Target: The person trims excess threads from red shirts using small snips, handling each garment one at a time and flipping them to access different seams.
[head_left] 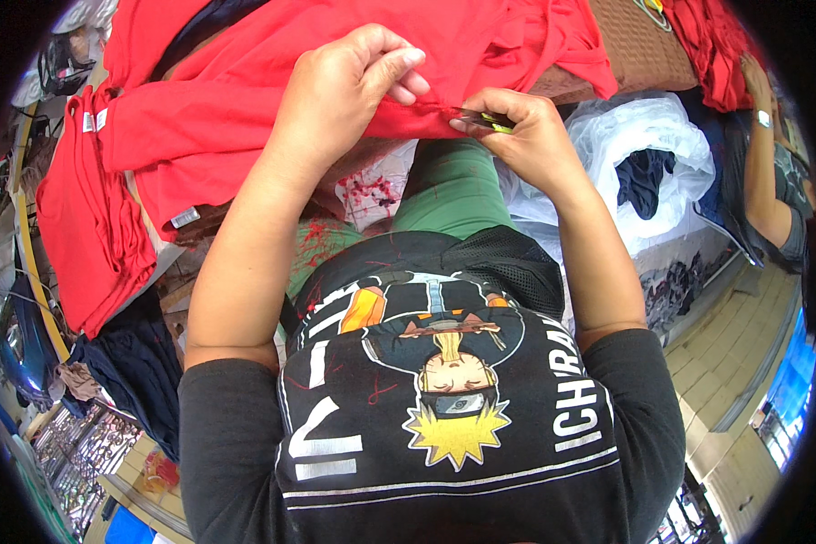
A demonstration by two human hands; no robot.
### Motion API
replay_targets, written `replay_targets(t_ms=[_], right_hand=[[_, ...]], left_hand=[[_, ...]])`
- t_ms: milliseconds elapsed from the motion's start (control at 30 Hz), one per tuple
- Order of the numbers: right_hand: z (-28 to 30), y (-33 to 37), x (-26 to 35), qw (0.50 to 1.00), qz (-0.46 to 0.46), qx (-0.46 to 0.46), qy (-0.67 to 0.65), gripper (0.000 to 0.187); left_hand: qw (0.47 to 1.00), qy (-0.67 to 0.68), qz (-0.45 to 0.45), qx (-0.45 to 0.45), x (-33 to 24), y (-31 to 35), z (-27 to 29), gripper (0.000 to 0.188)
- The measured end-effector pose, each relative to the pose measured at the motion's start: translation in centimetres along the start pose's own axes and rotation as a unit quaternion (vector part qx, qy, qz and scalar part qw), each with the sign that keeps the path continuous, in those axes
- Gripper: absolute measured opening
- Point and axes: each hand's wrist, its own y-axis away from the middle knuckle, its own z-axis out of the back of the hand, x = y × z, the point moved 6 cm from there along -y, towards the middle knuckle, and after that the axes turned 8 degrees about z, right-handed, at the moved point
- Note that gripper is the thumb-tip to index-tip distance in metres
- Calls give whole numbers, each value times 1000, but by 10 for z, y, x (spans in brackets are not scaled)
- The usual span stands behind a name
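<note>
Red garments point(245, 118) lie spread and folded across the surface in front of me. Over their near edge, my left hand point(358, 82) is raised with thumb and fingers closed in a pinch; whatever it may hold is too small to make out. My right hand point(521, 136) grips small thread snips point(488, 121) with dark blades and a yellow-green part. Their tips point left, at the edge of the red cloth. Red thread scraps point(317, 238) are scattered over my green trousers point(453, 186).
At right stands a white plastic bag point(598, 140) with dark cloth point(646, 179) inside. Beyond it, another person's arm point(763, 172) reaches toward more red cloth point(712, 45). A brown padded surface point(644, 54) lies under the garments. Dark cloth point(127, 372) hangs at lower left.
</note>
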Motion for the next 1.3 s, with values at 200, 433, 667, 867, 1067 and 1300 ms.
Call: replay_targets(t_ms=[200,433,667,867,1067,1300], right_hand=[[4,-2,4,1000,20,0,12,25],[6,-2,14,998,39,12,51,23],[3,-2,5,1000,22,11,-1,21],[12,-9,28,995,49,59,56,18],[38,-19,49,984,132,63,105,29],[26,-28,46,976,131,121,126,18]], left_hand=[[996,-63,0,57,7,5,-1,24],[986,-148,-37,63,1,6,-12,27],[997,-49,-23,56,-5,8,-22,16],[994,45,47,82,9,8,-25,18],[994,55,43,88,6,8,-23,18],[994,43,46,91,1,8,-24,19]])
